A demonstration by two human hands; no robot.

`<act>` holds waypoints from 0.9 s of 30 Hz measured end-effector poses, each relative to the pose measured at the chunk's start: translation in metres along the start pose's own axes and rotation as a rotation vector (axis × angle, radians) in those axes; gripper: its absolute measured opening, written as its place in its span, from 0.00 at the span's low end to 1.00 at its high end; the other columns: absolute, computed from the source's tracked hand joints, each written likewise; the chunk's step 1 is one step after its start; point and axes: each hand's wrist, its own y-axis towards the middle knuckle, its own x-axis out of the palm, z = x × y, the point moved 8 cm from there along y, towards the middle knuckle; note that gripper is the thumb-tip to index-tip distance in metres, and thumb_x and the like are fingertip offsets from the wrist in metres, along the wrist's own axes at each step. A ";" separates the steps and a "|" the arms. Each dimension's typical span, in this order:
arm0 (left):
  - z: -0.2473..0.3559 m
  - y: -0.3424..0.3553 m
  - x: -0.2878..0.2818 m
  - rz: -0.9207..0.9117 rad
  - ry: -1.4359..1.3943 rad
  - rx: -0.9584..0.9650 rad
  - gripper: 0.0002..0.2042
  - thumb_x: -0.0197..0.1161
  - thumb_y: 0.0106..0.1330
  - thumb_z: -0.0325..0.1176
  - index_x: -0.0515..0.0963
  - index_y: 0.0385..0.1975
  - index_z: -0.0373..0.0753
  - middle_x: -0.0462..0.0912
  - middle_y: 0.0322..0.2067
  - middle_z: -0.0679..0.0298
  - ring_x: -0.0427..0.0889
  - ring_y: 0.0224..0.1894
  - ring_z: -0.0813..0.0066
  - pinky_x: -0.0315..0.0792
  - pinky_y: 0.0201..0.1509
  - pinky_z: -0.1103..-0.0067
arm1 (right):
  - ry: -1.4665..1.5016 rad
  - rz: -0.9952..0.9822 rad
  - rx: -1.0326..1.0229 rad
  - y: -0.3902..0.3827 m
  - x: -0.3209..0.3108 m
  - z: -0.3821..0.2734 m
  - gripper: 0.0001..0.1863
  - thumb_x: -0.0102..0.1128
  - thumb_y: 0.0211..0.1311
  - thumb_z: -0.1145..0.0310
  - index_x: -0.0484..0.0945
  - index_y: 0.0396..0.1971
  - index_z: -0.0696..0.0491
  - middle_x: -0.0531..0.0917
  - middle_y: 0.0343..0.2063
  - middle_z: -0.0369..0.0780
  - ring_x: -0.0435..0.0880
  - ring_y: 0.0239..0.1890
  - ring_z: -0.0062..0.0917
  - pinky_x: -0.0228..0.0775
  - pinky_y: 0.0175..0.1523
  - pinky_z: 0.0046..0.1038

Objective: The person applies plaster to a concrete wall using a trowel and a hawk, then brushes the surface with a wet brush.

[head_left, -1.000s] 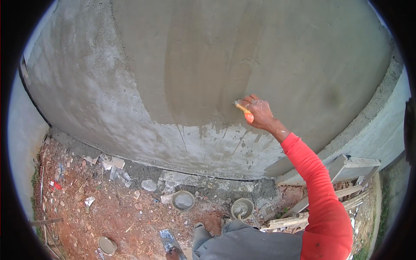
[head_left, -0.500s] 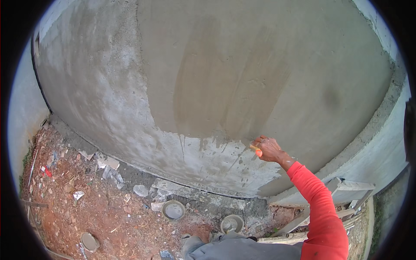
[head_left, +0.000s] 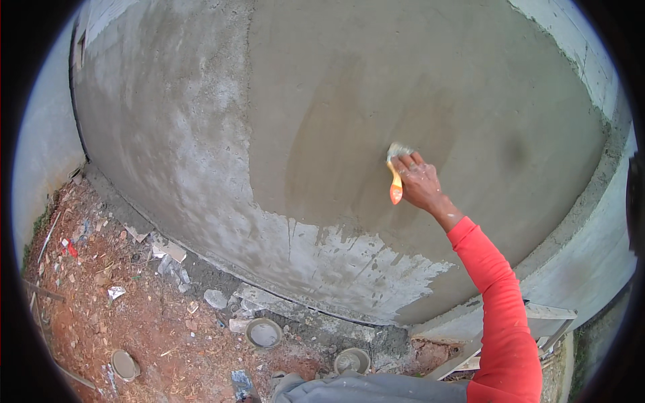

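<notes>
My right hand point(head_left: 420, 183) is closed round a paintbrush point(head_left: 395, 187) with a yellow handle and an orange-red end. Its pale bristles press against the plastered wall point(head_left: 376, 121), within a darker, damp-looking patch. Below that patch the smooth grey coat ends in a ragged edge, where a whitish, drip-streaked band point(head_left: 336, 250) shows. A red sleeve covers my right arm, which reaches up from the lower right. My left hand is outside the picture.
Round pans point(head_left: 263, 333) and a bucket point(head_left: 352, 361) stand by the wall's foot, with another round container point(head_left: 125, 365) farther left. Rubble and scraps litter the reddish ground point(head_left: 161, 336). Wooden boards point(head_left: 463, 359) lean at the lower right.
My right hand has moved the paintbrush up the wall from the coat's lower edge into the damp patch. The view has shifted slightly.
</notes>
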 end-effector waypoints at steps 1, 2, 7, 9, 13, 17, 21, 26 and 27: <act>-0.005 0.002 -0.006 0.089 -0.318 -0.049 0.18 0.57 0.69 0.49 0.87 0.42 0.45 0.90 0.39 0.61 0.86 0.41 0.63 0.79 0.51 0.66 | 0.089 -0.218 -0.077 -0.006 0.032 -0.035 0.18 0.62 0.54 0.72 0.84 0.47 0.53 0.84 0.47 0.42 0.81 0.52 0.40 0.80 0.47 0.40; -0.013 0.002 -0.010 0.088 -0.123 -0.149 0.17 0.56 0.69 0.47 0.87 0.41 0.44 0.90 0.37 0.61 0.87 0.40 0.64 0.79 0.50 0.66 | 0.089 -0.213 -0.084 0.002 0.040 -0.045 0.18 0.62 0.54 0.72 0.84 0.47 0.53 0.84 0.47 0.42 0.81 0.52 0.40 0.80 0.47 0.40; 0.000 -0.016 -0.017 0.101 0.719 -0.037 0.15 0.54 0.71 0.43 0.88 0.39 0.46 0.90 0.35 0.59 0.87 0.37 0.65 0.80 0.47 0.65 | 0.236 -0.157 -0.071 0.105 -0.012 -0.012 0.13 0.56 0.55 0.75 0.87 0.39 0.53 0.87 0.41 0.43 0.83 0.46 0.42 0.77 0.46 0.41; -0.028 -0.034 -0.021 0.032 -0.041 -0.130 0.16 0.55 0.71 0.45 0.88 0.39 0.45 0.89 0.34 0.57 0.87 0.37 0.64 0.80 0.46 0.66 | 0.165 0.034 0.059 0.166 -0.090 0.032 0.08 0.62 0.63 0.70 0.85 0.40 0.50 0.86 0.38 0.40 0.83 0.44 0.41 0.75 0.45 0.39; -0.035 -0.072 -0.017 0.015 0.601 0.142 0.16 0.57 0.71 0.42 0.86 0.39 0.36 0.89 0.32 0.58 0.87 0.36 0.65 0.81 0.44 0.70 | -0.049 0.553 0.067 0.233 -0.187 0.061 0.11 0.62 0.63 0.67 0.84 0.44 0.50 0.85 0.41 0.40 0.83 0.44 0.39 0.76 0.45 0.38; -0.070 -0.069 -0.021 0.122 0.258 -0.207 0.15 0.57 0.71 0.40 0.86 0.38 0.34 0.89 0.33 0.58 0.87 0.36 0.66 0.80 0.43 0.71 | -0.229 0.482 0.027 0.247 -0.117 -0.004 0.18 0.58 0.60 0.71 0.80 0.51 0.54 0.85 0.46 0.40 0.81 0.52 0.36 0.78 0.49 0.37; -0.088 -0.077 -0.022 0.199 0.005 -0.359 0.15 0.58 0.70 0.38 0.86 0.38 0.32 0.89 0.33 0.59 0.87 0.37 0.67 0.80 0.43 0.73 | 0.094 -0.136 -0.154 0.198 0.046 -0.117 0.16 0.61 0.52 0.75 0.84 0.43 0.54 0.85 0.41 0.43 0.82 0.48 0.43 0.77 0.49 0.42; -0.119 -0.136 -0.024 0.312 -0.463 -0.420 0.14 0.58 0.70 0.35 0.85 0.37 0.30 0.88 0.34 0.60 0.86 0.37 0.69 0.80 0.42 0.74 | 0.155 -0.159 -0.007 0.259 -0.001 -0.075 0.10 0.59 0.56 0.73 0.84 0.38 0.55 0.84 0.33 0.51 0.80 0.40 0.50 0.72 0.45 0.48; -0.113 -0.117 -0.027 0.324 -0.317 -0.465 0.14 0.58 0.70 0.36 0.85 0.37 0.31 0.88 0.34 0.60 0.86 0.37 0.69 0.80 0.42 0.74 | 0.164 -0.069 0.019 0.292 -0.039 -0.060 0.09 0.60 0.60 0.70 0.83 0.38 0.55 0.84 0.31 0.51 0.81 0.37 0.50 0.71 0.42 0.47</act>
